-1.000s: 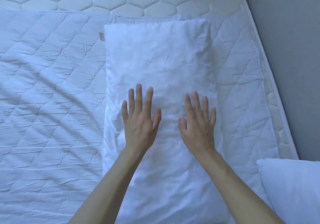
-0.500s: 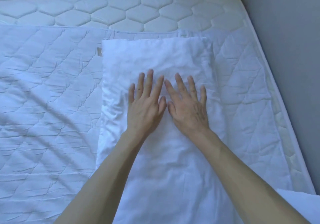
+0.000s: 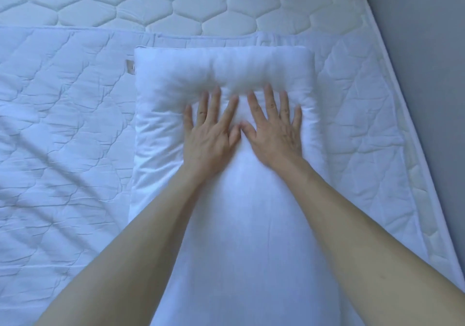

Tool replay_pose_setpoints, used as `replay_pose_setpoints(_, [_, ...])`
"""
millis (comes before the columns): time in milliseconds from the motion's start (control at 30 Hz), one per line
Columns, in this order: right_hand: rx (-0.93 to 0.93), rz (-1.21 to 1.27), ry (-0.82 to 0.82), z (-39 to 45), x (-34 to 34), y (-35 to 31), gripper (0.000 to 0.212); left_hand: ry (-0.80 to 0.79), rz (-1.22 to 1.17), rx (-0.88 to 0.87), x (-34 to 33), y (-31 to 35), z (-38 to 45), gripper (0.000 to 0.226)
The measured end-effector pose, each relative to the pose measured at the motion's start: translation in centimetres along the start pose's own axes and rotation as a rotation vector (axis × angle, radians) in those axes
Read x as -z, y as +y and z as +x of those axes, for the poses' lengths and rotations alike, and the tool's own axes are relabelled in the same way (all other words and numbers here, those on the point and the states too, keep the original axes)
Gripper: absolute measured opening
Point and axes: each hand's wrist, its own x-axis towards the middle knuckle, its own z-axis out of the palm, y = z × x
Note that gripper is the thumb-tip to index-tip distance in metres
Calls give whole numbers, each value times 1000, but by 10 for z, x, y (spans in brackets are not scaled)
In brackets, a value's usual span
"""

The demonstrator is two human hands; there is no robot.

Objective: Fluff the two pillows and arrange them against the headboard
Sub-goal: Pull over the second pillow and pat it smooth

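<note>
A white pillow [image 3: 221, 71] lies lengthwise on the bed, its far end puffed up into a ridge. My left hand [image 3: 211, 134] and my right hand [image 3: 274, 131] press flat on it side by side, fingers spread, thumbs almost touching, just below that ridge. Neither hand grips anything. The pillow's near part is flattened between my forearms. The second pillow is out of view, and no headboard shows.
A quilted white mattress pad [image 3: 63, 136] covers the bed under the pillow. Beyond it the bare hexagon-stitched mattress [image 3: 163, 0] shows along the top. A grey wall [image 3: 422, 48] runs down the right side, close to the mattress edge.
Both hands slid up the pillow and came together, pushing the filling toward the far end, which now bulges. The second pillow at lower right has dropped out of view.
</note>
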Motion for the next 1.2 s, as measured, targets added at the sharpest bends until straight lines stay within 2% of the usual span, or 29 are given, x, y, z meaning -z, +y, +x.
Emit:
replay_pose_setpoints(267, [-11, -11, 88, 30, -38, 3, 63, 3, 67, 32, -32, -4, 27, 62])
replay_pose_setpoints(500, [-10, -20, 62, 27, -32, 2, 64, 0, 36, 29, -25, -3, 24, 62])
replay_pose_setpoints(600, [-56, -2, 19, -3, -30, -4, 64, -20, -15, 41, -14, 3, 0, 62])
replay_pose_setpoints(700, [-125, 67, 58, -64, -28, -19, 62, -60, -83, 109, 2, 23, -52, 61])
replay_pose_setpoints(833, [-51, -16, 8, -162, -39, -17, 66, -67, -24, 147, 1, 27, -164, 60])
replay_pose_setpoints(900, [-39, -50, -34, -185, -50, -13, 69, -109, 21, 124, -11, 20, -201, 62])
replay_pose_setpoints(1100, [-67, -30, -91, -156, -54, -17, 72, -177, 37, 131, -26, 19, -172, 64])
replay_pose_setpoints(1200, [-53, -18, -129, -180, -41, -15, 73, -190, -1, 123, -13, 17, -183, 64])
